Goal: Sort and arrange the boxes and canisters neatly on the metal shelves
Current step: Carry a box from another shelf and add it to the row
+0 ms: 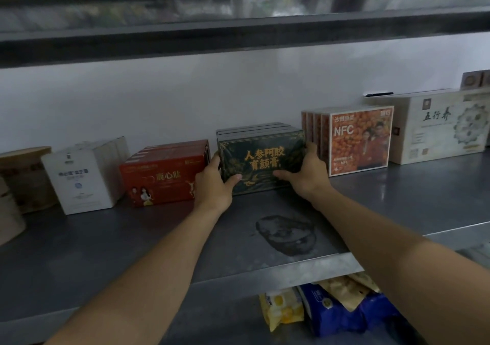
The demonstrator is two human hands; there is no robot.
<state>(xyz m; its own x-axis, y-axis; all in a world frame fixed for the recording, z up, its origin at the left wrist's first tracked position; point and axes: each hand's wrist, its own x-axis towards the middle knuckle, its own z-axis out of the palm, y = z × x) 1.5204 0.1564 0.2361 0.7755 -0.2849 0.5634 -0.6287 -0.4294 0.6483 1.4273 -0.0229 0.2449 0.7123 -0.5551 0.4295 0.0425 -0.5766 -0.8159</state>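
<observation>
A dark green box with gold lettering (pixel 262 160) stands upright at the middle of the metal shelf (pixel 265 267), at the front of a row of like boxes. My left hand (pixel 216 185) grips its left edge and my right hand (pixel 305 175) grips its right edge, thumbs on the front face. Left of it stand red boxes (pixel 161 175) and white boxes (pixel 82 177). To its right stand orange NFC boxes (pixel 358 140) and a large cream box (pixel 434 129). Tan canisters (pixel 18 182) sit at the far left.
An upper shelf (pixel 238 34) overhangs close above. A dark stain (pixel 287 232) marks the shelf front. Snack bags (pixel 326 310) lie on the lower shelf. Small boxes (pixel 474 79) rest atop the cream box. A white wall backs the shelf.
</observation>
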